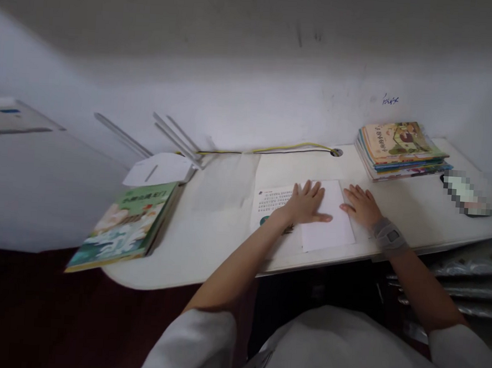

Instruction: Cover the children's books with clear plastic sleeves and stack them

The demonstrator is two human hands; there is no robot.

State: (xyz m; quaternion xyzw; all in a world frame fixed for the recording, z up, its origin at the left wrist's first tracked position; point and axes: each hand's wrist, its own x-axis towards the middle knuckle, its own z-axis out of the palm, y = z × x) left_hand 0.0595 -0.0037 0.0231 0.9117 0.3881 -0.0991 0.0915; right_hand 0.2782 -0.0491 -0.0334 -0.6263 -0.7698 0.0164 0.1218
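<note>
An open book lies flat on the white table, with printed lines on its left page and a blank white sheet or page on its right. My left hand rests across the middle of it, fingers spread, covering part of the text and the inner edge of the white page. At the page's right edge is my right hand, fingers stretched out on or just beside the paper. A grey watch sits on my right wrist. Neither hand grips anything.
A stack of picture books stands at the back right, near a phone. On the left are more books and a white router with antennas. A yellow and black cable runs to a hole.
</note>
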